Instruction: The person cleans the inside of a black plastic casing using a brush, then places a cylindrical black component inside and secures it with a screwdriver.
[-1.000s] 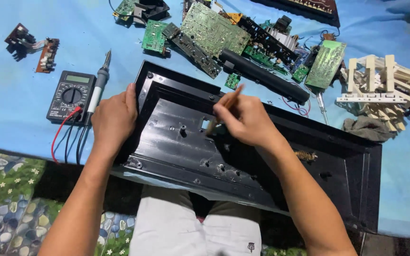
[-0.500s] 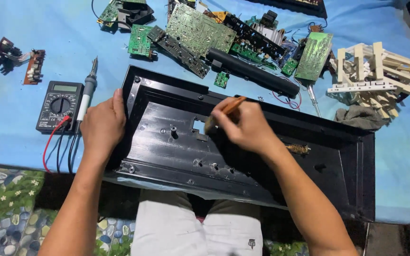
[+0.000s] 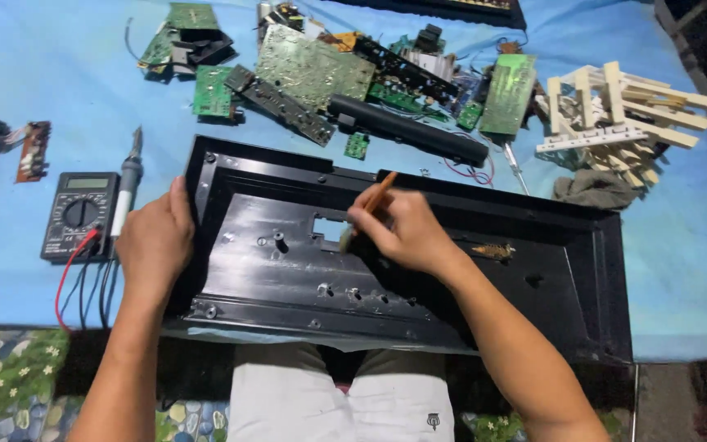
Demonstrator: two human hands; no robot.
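On blue cloth, dusty black casing (image 3: 419, 270) lies open, screw posts showing.

One screen in view: the multimeter (image 3: 81, 214), black and rectangular, lies on the blue cloth at the left, just beside the black panel's left end. Its display (image 3: 87, 183) is a small grey-green rectangle across the top of the body, above the round dial. Readout too small to tell, possibly blank. No packages, labels or signs can be made out.
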